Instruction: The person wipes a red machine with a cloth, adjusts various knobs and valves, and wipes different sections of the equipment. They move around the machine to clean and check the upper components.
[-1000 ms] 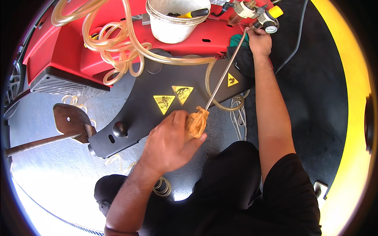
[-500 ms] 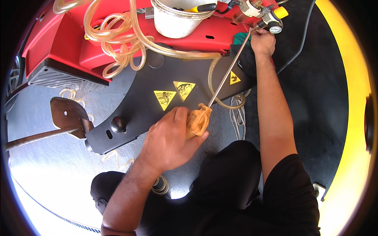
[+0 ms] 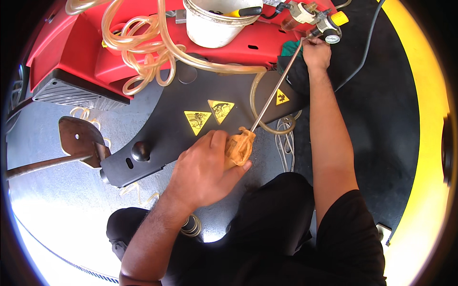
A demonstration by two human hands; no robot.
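Note:
My left hand (image 3: 202, 167) is closed round the handle of a long tool, wrapped in crumpled orange-tan material (image 3: 240, 147); a thin metal rod (image 3: 277, 87) runs from it up to the right. My right hand (image 3: 316, 55) pinches at the rod's far end, just below an air regulator unit (image 3: 317, 21) with a yellow knob (image 3: 339, 18), round gauge and clear bowl. Whether the tip goes into a fitting there I cannot tell. Green and dark cloth (image 3: 289, 49) lies beside that hand, on the red housing (image 3: 119, 66).
Coiled amber hose (image 3: 140, 40) drapes over the housing beside a white bucket (image 3: 210, 35) holding a yellow-and-black handled item. Below are a black plate (image 3: 171, 128) with warning stickers and a knob, a rusty paddle on a bar (image 3: 78, 138), and cables (image 3: 285, 150). A yellow curved edge (image 3: 420, 95) runs along the right.
Both hands keep their grip with the rod at much the same angle. The view has shifted a little, with the scene slightly higher or lower between frames; little else differs.

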